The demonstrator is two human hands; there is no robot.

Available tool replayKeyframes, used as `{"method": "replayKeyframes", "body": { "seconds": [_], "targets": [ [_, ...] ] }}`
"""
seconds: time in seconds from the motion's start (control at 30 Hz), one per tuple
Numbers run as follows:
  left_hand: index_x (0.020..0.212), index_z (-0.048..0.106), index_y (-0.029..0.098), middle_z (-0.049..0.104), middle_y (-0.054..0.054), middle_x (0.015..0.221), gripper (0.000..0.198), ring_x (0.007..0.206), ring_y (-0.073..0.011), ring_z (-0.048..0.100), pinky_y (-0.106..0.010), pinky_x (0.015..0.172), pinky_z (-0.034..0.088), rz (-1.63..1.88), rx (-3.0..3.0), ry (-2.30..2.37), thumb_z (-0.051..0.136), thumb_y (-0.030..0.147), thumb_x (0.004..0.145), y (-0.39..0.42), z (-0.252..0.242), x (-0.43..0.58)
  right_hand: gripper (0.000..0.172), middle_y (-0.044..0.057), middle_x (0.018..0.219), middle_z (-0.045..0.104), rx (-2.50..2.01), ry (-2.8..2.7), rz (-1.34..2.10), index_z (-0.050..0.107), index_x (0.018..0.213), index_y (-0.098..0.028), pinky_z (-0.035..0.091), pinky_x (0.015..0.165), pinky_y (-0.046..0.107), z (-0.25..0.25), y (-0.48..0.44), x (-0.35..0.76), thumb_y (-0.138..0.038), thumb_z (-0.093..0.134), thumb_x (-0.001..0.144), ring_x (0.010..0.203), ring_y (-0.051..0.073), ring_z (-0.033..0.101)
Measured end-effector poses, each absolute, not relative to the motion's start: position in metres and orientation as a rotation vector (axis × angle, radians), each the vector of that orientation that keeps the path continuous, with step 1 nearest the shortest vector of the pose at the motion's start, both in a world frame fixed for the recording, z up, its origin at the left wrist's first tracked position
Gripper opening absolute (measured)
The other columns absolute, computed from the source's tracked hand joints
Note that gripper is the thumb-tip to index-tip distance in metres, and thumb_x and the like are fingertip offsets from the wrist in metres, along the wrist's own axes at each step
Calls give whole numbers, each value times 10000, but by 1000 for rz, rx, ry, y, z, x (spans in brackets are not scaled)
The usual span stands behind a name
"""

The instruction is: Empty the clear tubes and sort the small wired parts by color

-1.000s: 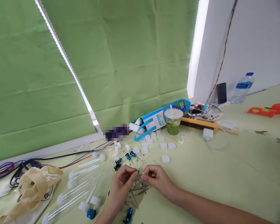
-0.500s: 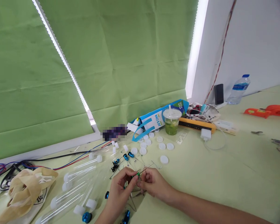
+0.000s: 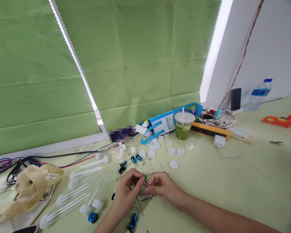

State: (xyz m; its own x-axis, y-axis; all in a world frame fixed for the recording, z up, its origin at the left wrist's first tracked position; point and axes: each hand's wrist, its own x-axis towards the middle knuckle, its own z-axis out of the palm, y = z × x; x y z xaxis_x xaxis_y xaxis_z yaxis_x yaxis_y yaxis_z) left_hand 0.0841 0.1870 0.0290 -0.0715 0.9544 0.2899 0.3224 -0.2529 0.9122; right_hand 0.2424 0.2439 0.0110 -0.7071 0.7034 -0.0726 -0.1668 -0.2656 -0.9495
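My left hand [image 3: 127, 191] and my right hand [image 3: 161, 186] meet low in the middle of the view, both with fingers pinched. Between the fingertips sits a small green-tipped metal pin [image 3: 145, 177], held from both sides. Thin metal rods [image 3: 145, 196] lie on the table just under the hands. Small blue connectors [image 3: 133, 159] lie beyond the hands, and more blue pieces [image 3: 132, 222] lie near my left wrist. Clear plastic tubes with white caps [image 3: 82, 189] lie to the left of my left hand.
Loose white caps [image 3: 171, 151] are scattered behind the hands. A cup of green drink [image 3: 183, 125], a blue-and-white carton [image 3: 165, 123] and a yellow bar [image 3: 210, 130] stand at the back. Cables [image 3: 12, 163] and a cloth bag [image 3: 29, 186] lie left; a water bottle [image 3: 258, 95] stands far right.
The hands have drawn closer together around the green-tipped pin and sit slightly lower on the table. The view has shifted a little, so the scene slid rightward.
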Motion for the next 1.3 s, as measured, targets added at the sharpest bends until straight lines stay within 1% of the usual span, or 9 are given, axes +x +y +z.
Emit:
{"method": "replayKeyframes", "body": {
  "seconds": [0.27, 0.4, 0.6, 0.7, 0.87, 1.0, 1.07, 1.2, 1.3],
  "targets": [
    [798, 563, 152, 575, -36, 754, 126, 717, -147, 539, -240, 636, 431, 1342, 1598, 1367, 556, 277, 814, 187, 33, 86, 356, -58, 531, 520, -776, -1383, 2007, 507, 596, -122, 326, 481, 170, 12, 247, 239, -242, 826, 494, 510, 53, 455],
    [794, 568, 152, 585, -37, 756, 118, 711, -143, 542, -234, 632, 434, 1341, 1603, 1371, 556, 268, 813, 185, 33, 87, 371, -79, 529, 478, -743, -1426, 2050, 497, 635, -137, 245, 393, 160, 11, 249, 240, -309, 808, 527, 432, 30, 380],
    [795, 567, 157, 599, -32, 741, 125, 700, -146, 557, -237, 630, 443, 1352, 1609, 1414, 555, 280, 813, 187, 30, 85, 385, -17, 601, 575, -632, -1581, 2059, 584, 779, -126, 338, 433, 192, 7, 253, 242, -479, 684, 660, 438, 71, 500],
    [796, 570, 157, 598, -27, 729, 132, 688, -144, 555, -238, 628, 442, 1350, 1602, 1434, 554, 287, 811, 187, 30, 84, 375, 0, 592, 587, -640, -1608, 2035, 604, 693, -112, 299, 411, 186, 5, 253, 242, -478, 677, 670, 414, 54, 453],
    [796, 577, 153, 601, -36, 741, 129, 699, -150, 554, -236, 617, 437, 1339, 1621, 1468, 550, 279, 811, 186, 30, 85, 351, -1, 568, 601, -736, -1513, 2037, 595, 670, -112, 181, 394, 184, 8, 251, 241, -420, 750, 602, 399, 31, 342],
    [795, 565, 154, 586, -31, 737, 140, 701, -145, 542, -239, 626, 438, 1314, 1642, 1464, 535, 288, 823, 185, 31, 85, 374, -25, 530, 554, -814, -1440, 2020, 556, 599, -120, 269, 460, 191, 12, 248, 239, -367, 816, 493, 483, 66, 441],
    [797, 562, 154, 584, -32, 739, 144, 703, -145, 542, -241, 630, 440, 1302, 1651, 1448, 528, 290, 829, 185, 32, 86, 398, -50, 509, 509, -813, -1422, 2010, 523, 576, -128, 273, 468, 188, 14, 247, 239, -350, 831, 457, 487, 61, 430],
    [807, 562, 156, 587, -37, 757, 146, 720, -152, 551, -245, 638, 445, 1308, 1643, 1432, 534, 299, 825, 184, 32, 86, 420, -84, 490, 425, -807, -1447, 2042, 467, 593, -147, 201, 404, 174, 17, 247, 239, -377, 807, 506, 437, 32, 335],
    [818, 561, 159, 590, -38, 764, 137, 724, -151, 553, -246, 646, 444, 1316, 1651, 1423, 534, 293, 826, 184, 31, 87, 405, -75, 528, 486, -793, -1513, 2068, 457, 657, -159, 204, 367, 166, 17, 247, 239, -414, 762, 577, 391, 22, 337]
  ]
}}
